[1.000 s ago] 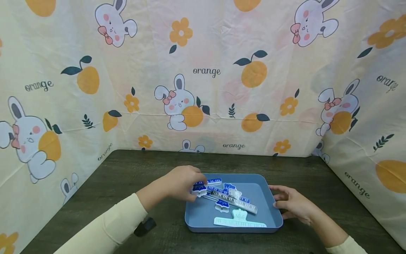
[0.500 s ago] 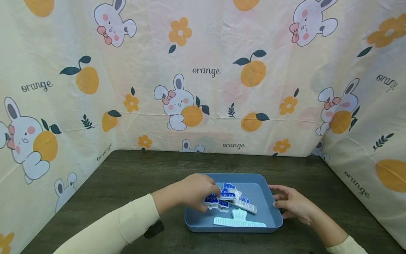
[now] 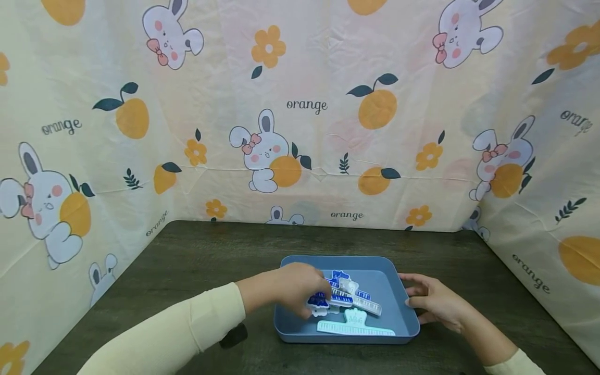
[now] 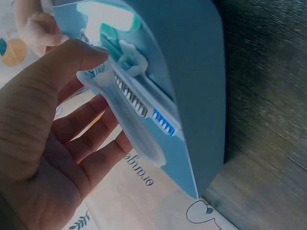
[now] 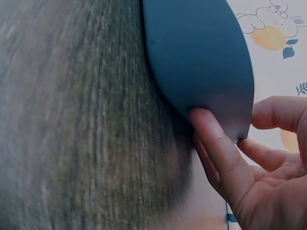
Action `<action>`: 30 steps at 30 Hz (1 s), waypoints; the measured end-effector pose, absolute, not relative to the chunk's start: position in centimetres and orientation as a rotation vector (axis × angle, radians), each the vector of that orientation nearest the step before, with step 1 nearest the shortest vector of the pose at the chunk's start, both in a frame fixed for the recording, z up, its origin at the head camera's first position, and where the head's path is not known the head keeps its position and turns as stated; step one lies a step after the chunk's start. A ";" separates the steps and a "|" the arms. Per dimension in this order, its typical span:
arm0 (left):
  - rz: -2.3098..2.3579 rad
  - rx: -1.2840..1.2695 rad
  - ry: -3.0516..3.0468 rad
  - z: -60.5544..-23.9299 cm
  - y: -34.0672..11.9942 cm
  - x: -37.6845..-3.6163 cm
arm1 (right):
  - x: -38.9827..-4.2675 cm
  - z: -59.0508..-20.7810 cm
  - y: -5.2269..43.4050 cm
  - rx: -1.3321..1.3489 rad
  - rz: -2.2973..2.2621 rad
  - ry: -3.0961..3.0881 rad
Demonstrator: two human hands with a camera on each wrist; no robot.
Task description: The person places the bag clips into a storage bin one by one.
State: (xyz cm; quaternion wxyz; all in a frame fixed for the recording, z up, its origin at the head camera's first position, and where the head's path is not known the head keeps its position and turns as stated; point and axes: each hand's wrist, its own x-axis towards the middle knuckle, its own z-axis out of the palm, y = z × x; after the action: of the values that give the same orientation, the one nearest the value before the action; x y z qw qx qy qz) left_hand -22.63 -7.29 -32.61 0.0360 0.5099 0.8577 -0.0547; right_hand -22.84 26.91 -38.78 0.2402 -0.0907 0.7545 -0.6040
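On the dark wooden table [image 3: 187, 260], walled by rabbit-printed cloth [image 3: 304, 130], the left hand [image 3: 295, 289] pinches a clip [image 3: 323, 302] in the blue tray [image 3: 394, 276]; the right hand [image 3: 433, 302] presses relaxed fingers on its rim.

Your left hand [image 3: 295, 289] fills the tray's [image 3: 407, 308] left side, and clips [image 3: 354, 299] crowd its middle. Your right hand [image 3: 433, 302] blocks the right wall. The dark surface [image 3: 211, 250] behind and left is open, up to the cloth walls [image 3: 328, 130].
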 end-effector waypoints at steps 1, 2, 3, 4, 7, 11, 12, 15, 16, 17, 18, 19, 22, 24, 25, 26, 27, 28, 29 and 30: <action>-0.164 1.558 2.623 -32.7 -7.2 -22.7 | -22.9 -38.8 26.9 -0.247 -1.651 2.065; -0.160 1.547 2.614 -32.8 -7.1 -22.7 | -22.9 -38.8 26.9 -0.239 -1.651 2.065; -0.158 1.537 2.603 -32.8 -7.1 -22.8 | -22.9 -38.8 27.0 -0.236 -1.650 2.066; -0.159 1.529 2.596 -32.9 -7.0 -22.8 | -22.9 -38.8 27.0 -0.235 -1.648 2.067; -0.171 1.500 2.582 -32.9 -6.7 -22.9 | -22.9 -38.8 27.0 -0.238 -1.647 2.068; -0.185 1.461 2.567 -32.9 -6.3 -23.0 | -22.9 -38.8 27.0 -0.248 -1.644 2.066; -0.191 1.453 2.564 -32.9 -6.2 -23.0 | -22.9 -38.8 27.0 -0.247 -1.645 2.064; -0.188 1.420 2.547 -32.9 -6.1 -23.0 | -22.9 -38.8 26.9 -0.233 -1.650 2.061; -0.183 1.406 2.542 -32.9 -6.0 -23.0 | -22.9 -38.8 26.9 -0.232 -1.651 2.061; -0.177 1.392 2.538 -33.0 -5.9 -23.1 | -22.9 -38.8 26.9 -0.230 -1.653 2.061; -0.170 1.377 2.534 -33.0 -5.9 -23.1 | -22.8 -38.7 26.8 -0.229 -1.654 2.061; -0.166 1.362 2.530 -33.1 -5.8 -23.2 | -22.8 -38.7 26.8 -0.229 -1.655 2.061; -0.154 1.329 2.529 -33.3 -5.8 -23.4 | -22.8 -38.7 26.9 -0.240 -1.654 2.062; -0.156 1.319 2.529 -33.5 -5.7 -23.4 | -22.8 -38.7 26.9 -0.238 -1.655 2.064; -0.156 1.314 2.528 -33.5 -5.7 -23.5 | -22.8 -38.7 26.9 -0.237 -1.655 2.065; -0.157 1.313 2.528 -33.5 -5.7 -23.5 | -22.8 -38.7 26.9 -0.237 -1.655 2.065; -0.158 1.309 2.528 -33.5 -5.7 -23.4 | -22.8 -38.7 26.9 -0.238 -1.656 2.065; -0.163 1.307 2.528 -33.5 -5.7 -23.4 | -22.8 -38.8 26.9 -0.238 -1.656 2.065; -0.171 1.307 2.528 -33.5 -5.7 -23.4 | -22.8 -38.8 26.9 -0.238 -1.656 2.065; -0.177 1.308 2.529 -33.5 -5.7 -23.3 | -22.8 -38.8 26.9 -0.237 -1.656 2.065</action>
State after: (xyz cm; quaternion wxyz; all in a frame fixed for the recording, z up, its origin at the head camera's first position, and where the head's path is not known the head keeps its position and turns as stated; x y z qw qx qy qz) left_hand -23.32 -5.74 -33.54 0.1439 0.4539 0.8772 -0.0615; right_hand -22.76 26.94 -38.77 0.2397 -0.0867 0.7543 -0.6050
